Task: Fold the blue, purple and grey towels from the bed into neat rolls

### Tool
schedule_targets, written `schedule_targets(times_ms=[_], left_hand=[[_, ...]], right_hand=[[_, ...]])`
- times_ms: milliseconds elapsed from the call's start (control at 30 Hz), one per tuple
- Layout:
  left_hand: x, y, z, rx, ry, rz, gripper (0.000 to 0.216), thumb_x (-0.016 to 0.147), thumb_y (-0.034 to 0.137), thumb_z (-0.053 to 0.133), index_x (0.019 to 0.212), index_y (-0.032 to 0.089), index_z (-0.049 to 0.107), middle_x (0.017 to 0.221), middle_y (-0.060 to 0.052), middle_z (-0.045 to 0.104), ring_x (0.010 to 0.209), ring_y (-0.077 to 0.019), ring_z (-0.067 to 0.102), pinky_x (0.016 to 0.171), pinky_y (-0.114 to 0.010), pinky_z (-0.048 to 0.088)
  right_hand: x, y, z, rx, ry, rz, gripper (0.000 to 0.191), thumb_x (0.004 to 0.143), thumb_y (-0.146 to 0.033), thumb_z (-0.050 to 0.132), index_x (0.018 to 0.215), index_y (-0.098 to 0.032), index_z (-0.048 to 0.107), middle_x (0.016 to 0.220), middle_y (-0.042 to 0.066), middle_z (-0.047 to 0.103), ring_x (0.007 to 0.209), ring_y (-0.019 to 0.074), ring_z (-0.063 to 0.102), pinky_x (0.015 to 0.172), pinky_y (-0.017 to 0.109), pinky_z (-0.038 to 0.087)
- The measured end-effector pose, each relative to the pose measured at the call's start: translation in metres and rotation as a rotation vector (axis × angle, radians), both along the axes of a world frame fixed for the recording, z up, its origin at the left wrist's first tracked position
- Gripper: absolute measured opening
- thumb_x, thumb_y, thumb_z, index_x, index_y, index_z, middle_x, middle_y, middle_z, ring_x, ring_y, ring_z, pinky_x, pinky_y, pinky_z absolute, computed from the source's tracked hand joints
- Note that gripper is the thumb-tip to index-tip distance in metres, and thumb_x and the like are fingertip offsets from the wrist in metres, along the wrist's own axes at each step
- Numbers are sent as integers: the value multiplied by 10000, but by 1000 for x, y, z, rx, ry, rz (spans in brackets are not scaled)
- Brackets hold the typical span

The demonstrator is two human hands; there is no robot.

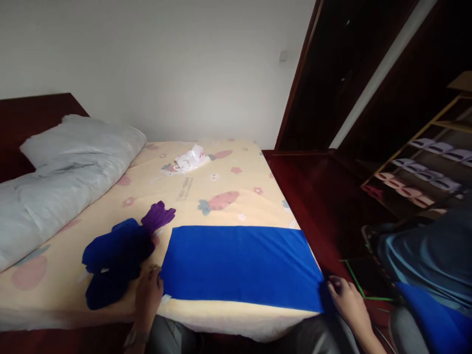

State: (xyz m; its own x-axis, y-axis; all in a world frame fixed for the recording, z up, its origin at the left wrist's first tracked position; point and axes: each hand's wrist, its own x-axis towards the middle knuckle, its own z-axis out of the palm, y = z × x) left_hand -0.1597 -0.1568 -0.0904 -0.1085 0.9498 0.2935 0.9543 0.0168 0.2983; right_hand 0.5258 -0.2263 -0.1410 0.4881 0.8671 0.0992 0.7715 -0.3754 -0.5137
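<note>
Head view: left hand [149,287] and right hand [346,297] were curled well apart at opposite ends of the blue cloth [239,265], which lay nearly flat along the bed's [254,211] near edge; whether either gripped it could not be told. Even tension at both ends would likely have kept it smooth. Beyond, a white bag [191,159] hid any contents; a rack [435,120] held slippers [403,188].

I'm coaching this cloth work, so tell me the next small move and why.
Perhaps the right hand should smooth the right part of the spread blue cloth: faint creases slant across it there, the rest looks flatter on the bed, and that hand is already by its right edge.
</note>
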Motion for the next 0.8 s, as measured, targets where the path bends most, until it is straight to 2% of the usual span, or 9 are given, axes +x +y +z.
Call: schedule_targets(times_ms=[133,200,333,433,533,633,667,700,800], left_hand=[[38,67,14,-14,60,-225,372,950,320,359,1160,196,641,1220,-116,657,1181,-276,585,1050,-416,440],[51,106,13,-29,89,-250,400,961,350,360,1217,189,623,1283,-119,633,1214,-278,562,1070,-430,421],[52,164,0,-33,103,-157,462,961,365,359,1294,132,577,1380,-166,571,1321,-297,477,1119,-464,362],[45,180,-6,-86,71,-40,507,955,367,376,1360,102,527,1459,-190,502,1391,-338,396,1142,-533,302],[52,168,-2,-38,35,0,548,964,353,374,1417,57,460,1513,-213,428,1455,-358,288,1172,-564,219],[99,127,7,80,-7,-55,493,981,313,345,1387,81,502,1494,-196,445,1464,-337,265,1182,-531,214],[125,108,10,81,-24,-110,453,980,299,354,1338,108,555,1453,-188,487,1431,-331,323,1168,-511,251],[157,87,11,50,-40,-226,403,975,288,378,1265,143,616,1379,-175,550,1362,-317,414,1136,-475,309],[277,20,13,-87,-85,-615,323,970,278,421,1187,249,659,1146,-107,654,1094,-246,576,997,-402,422]], right_hand=[[-19,60,10,86,1,143,474,848,-530,433,1073,-191,675,1065,152,663,985,303,651,946,438,495],[-27,93,10,86,28,147,473,854,-516,431,1088,-185,675,1138,156,648,1065,300,623,994,438,466],[-26,140,4,1,45,86,439,866,-473,428,1072,-183,684,1183,154,639,1125,296,594,1013,443,441],[-18,157,4,-13,90,45,404,860,-449,457,1044,-182,698,1093,145,666,1039,282,623,967,423,454],[-12,166,9,12,191,-23,364,809,-424,529,998,-174,714,995,127,695,964,268,644,910,394,472],[-9,174,15,15,271,-70,352,780,-389,550,997,-166,714,957,108,727,904,243,672,838,348,497],[-8,176,17,13,284,-72,355,781,-378,545,1008,-163,714,970,106,735,896,236,679,825,336,502],[-8,179,20,12,297,-70,358,785,-367,538,1017,-159,715,991,107,740,901,231,685,821,328,504],[-6,185,29,5,330,-37,366,802,-321,512,1051,-158,725,1052,98,746,913,215,692,817,308,507]])
